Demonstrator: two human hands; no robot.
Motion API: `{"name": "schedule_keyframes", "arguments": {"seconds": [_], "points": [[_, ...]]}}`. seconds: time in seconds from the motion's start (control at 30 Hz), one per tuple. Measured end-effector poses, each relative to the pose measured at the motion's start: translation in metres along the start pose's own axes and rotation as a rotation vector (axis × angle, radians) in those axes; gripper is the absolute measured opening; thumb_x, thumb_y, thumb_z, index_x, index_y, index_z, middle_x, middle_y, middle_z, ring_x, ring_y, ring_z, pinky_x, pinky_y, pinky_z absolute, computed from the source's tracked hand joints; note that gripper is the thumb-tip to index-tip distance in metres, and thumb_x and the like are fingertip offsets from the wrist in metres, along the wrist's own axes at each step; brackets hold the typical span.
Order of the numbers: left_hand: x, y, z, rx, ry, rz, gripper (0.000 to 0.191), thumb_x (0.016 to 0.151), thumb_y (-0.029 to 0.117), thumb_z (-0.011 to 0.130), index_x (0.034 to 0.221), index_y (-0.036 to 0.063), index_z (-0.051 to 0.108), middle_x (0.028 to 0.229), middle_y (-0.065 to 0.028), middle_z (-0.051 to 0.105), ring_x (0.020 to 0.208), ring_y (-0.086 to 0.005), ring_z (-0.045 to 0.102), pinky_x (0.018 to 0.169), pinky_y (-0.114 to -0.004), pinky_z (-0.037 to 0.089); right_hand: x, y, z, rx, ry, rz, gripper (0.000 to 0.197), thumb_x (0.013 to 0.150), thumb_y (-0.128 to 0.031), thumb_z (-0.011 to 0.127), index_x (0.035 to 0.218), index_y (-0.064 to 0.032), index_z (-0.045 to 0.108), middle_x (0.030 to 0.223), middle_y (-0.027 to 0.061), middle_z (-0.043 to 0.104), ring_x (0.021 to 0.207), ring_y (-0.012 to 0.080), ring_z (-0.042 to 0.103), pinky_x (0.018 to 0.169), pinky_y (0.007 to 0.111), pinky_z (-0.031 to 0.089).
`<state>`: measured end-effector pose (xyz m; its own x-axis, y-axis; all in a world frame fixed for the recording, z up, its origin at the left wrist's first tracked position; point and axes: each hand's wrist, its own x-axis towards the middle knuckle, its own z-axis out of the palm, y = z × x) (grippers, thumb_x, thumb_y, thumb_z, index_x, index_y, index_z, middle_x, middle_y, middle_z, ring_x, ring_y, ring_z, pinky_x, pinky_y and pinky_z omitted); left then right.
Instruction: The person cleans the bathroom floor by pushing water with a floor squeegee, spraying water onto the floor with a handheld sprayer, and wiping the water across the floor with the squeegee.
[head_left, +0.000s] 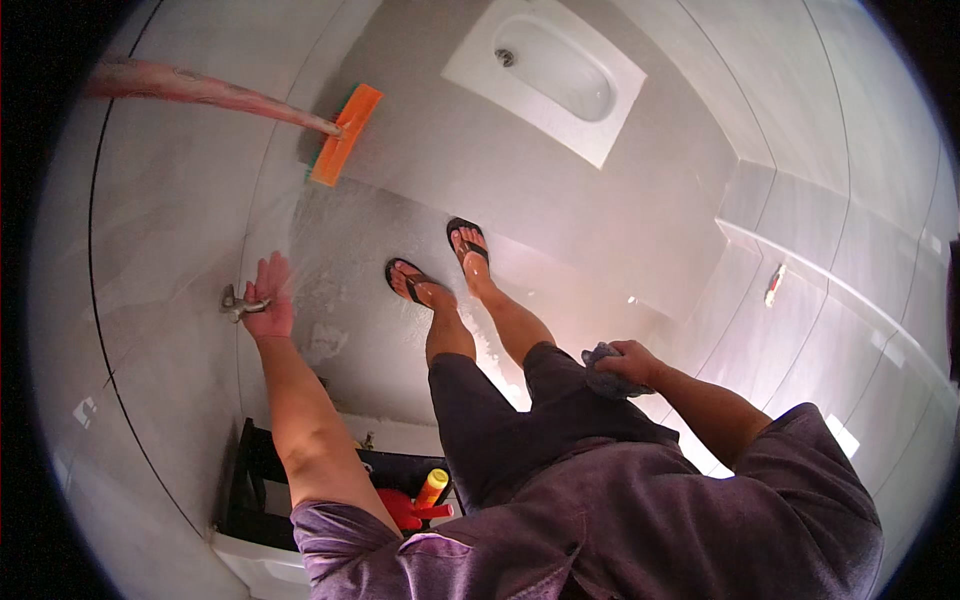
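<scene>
A metal tap (244, 304) juts from the left tiled wall. Just beneath its spout is my left hand (271, 300), palm up with the fingers stretched out and nothing held. Water sprays off the fingers toward the wall and floor. At my right thigh, my right hand (634, 362) grips a bunched grey cloth (611, 375). Part of the cloth is hidden by the fingers.
An orange floor brush (349, 135) leans on the left wall. A white squat toilet (622, 135) is set into the wet floor (390, 202). Beside my left arm, a black rack (259, 454) holds a yellow-capped container (433, 487) and a red item (397, 506). A ledge (810, 262) runs along the right.
</scene>
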<state>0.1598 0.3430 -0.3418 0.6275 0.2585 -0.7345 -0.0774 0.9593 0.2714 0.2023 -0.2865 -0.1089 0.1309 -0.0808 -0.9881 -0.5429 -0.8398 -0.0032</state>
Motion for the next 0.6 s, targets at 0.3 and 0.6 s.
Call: {"name": "schedule_keyframes", "arguments": {"seconds": [0.3,0.6], "points": [[-0.010,0.002,0.016,-0.061,-0.041,-0.154,0.073,0.094,0.024,0.052,0.150,-0.0049,0.016,0.157,-0.0292,0.010,0.146,-0.0425,0.010,0.119,-0.058,0.008,-0.005,-0.001,0.000,0.079,-0.007,0.013,0.051,0.074,-0.035,0.070,0.110,0.0014,0.067,0.095,0.0165,0.071,0.084,0.0250,0.067,0.081,0.038,0.053],[-0.002,0.005,0.001,-0.075,-0.039,-0.136,0.079,0.090,0.021,0.057,0.149,-0.0076,0.014,0.156,-0.0306,0.010,0.146,-0.0432,0.009,0.118,-0.060,0.007,-0.002,-0.002,-0.002,0.077,-0.015,0.056,0.052,0.074,-0.038,0.070,0.109,0.0007,0.068,0.095,0.0163,0.071,0.085,0.0249,0.068,0.081,0.038,0.053]]}}
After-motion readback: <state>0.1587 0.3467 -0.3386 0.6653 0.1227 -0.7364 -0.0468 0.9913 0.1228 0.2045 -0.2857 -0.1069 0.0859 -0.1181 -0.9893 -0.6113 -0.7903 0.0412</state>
